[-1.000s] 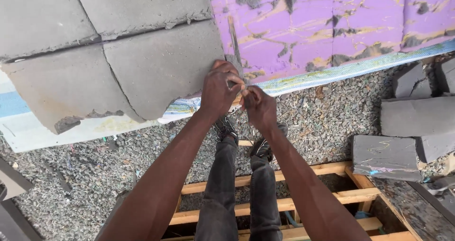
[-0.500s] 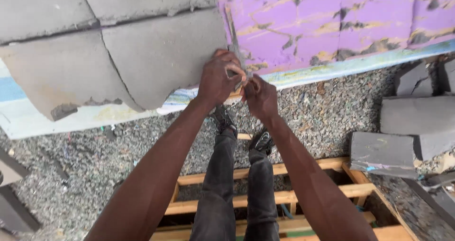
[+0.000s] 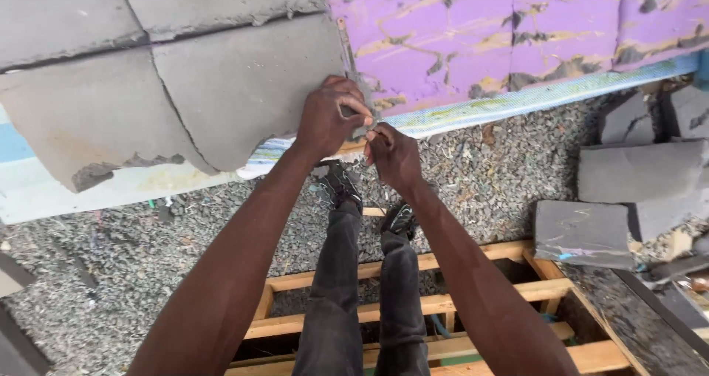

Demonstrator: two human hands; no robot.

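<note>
Hands (image 3: 362,132) lower on grey panel (image 3: 244,88), still pinching

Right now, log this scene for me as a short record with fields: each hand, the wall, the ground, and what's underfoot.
Left hand: fingers curled on a small grey strip at the right edge of the grey slab
Right hand: pinching the strip's lower end, close to the left hand
Wall: grey slabs on the left, bare purple board on the right
Ground: grey gravel; loose grey slab pieces at right
Underfoot: wooden pallet, dark shoes at its front edge
</note>
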